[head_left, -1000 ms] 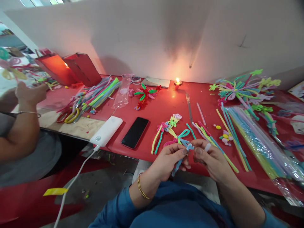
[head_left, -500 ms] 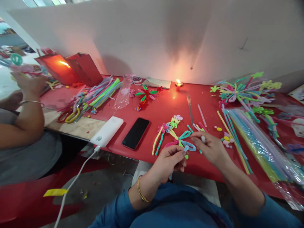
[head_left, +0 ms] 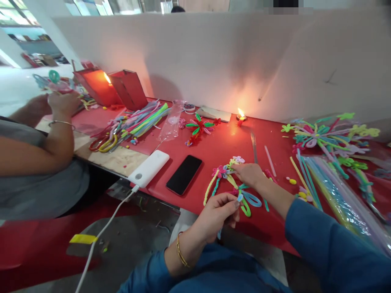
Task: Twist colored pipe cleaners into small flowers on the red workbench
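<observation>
My left hand (head_left: 218, 211) is closed near the table's front edge, pinching a light blue pipe cleaner (head_left: 240, 197) between thumb and finger. Further forward, my right hand (head_left: 249, 173) has its fingers drawn together at a small cluster of pipe-cleaner flowers (head_left: 237, 160); its fingertips are on a yellow-green one, partly hidden. Between the hands lies a looped pipe-cleaner piece (head_left: 253, 199) in blue, teal and green. A pink pipe-cleaner flower (head_left: 218, 171) with yellow and teal stems rests to the left of the cluster.
A lit candle (head_left: 241, 119) burns near the wall. A black phone (head_left: 184, 175) and a white power bank (head_left: 148, 167) lie left. Packed pipe cleaners (head_left: 339, 195) and a flower bunch (head_left: 324, 134) are right. At far left, a co-worker's hand (head_left: 64, 103) holds pipe-cleaner pieces near scissors (head_left: 106, 144).
My right hand has moved from beside my left hand forward and left to the flower cluster. My left hand stays in place, holding the light blue pipe cleaner. The camera view has shifted.
</observation>
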The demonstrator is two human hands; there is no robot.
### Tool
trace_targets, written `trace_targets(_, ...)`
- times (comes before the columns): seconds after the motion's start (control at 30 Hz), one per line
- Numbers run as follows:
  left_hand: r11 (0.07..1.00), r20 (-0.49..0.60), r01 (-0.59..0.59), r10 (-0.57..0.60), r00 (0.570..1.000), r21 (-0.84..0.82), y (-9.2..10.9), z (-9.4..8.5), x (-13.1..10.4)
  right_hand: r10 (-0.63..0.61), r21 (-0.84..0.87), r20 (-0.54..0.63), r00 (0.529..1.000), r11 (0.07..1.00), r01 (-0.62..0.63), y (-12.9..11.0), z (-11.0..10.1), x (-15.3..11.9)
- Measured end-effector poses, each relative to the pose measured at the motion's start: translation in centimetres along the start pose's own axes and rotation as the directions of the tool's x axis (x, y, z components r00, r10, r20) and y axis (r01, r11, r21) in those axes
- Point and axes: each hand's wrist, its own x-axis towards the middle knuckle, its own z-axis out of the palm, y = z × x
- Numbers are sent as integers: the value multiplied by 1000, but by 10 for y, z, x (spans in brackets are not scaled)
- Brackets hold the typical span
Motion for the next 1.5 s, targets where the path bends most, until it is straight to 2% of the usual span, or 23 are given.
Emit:
trace_targets(0.1,1000,-10,2,-2,1000,-11,0,-2,1,29,91,-45,999,996,-25,3,3,1)
trace_targets(0.2,1000,-9,-16,15,1000,-25,0,-2,2,116,268,-131,985,960,-78,10,2,1)
trace_targets(0.27,999,-21,-14,14,1000,-29,1,-2,3,195,430,-181,964,897,-101,14,-1,-1)
trace_targets(0.33,999,-36,-22,21,999,-36,1,-3,3,274,603,-205,940,792,-99,16,-7,-7)
trace_targets(0.43,997,-44,-54,51,998,-56,-1,-3,6,348,813,-191,918,581,-51,10,-16,-23)
trace_targets(0.57,987,-74,-111,103,992,-114,-4,0,11,365,950,-152,918,310,34,-13,-25,-52)
trace_targets(0.63,982,-80,-126,115,990,-138,-3,3,12,363,994,-82,928,102,48,-27,-30,-64)
trace_targets(0.7,982,-69,-124,115,991,-144,-2,6,11,344,984,29,939,-176,34,-40,-33,-73)
trace_targets(0.73,983,-62,-119,111,992,-143,-1,8,11,330,959,72,941,-283,26,-45,-34,-77)
trace_targets(0.77,983,-57,-115,108,992,-140,0,9,10,318,938,98,943,-346,19,-50,-35,-79)
trace_targets(0.83,985,-46,-117,112,993,-127,1,12,9,308,936,109,945,-351,7,-56,-35,-83)
trace_targets(0.97,981,-31,-150,147,989,-122,-1,12,8,281,966,107,954,-255,-33,-59,-31,-88)
trace_targets(1.17,978,-64,-154,147,987,-138,-1,11,8,307,983,36,951,-184,22,-54,-29,-97)
trace_targets(1.33,975,-93,-167,154,984,-147,2,15,7,253,995,75,965,51,-90,-48,-25,-100)
trace_targets(1.5,976,-120,-205,195,973,-68,-1,14,7,258,974,5,966,217,-63,-43,-25,-100)
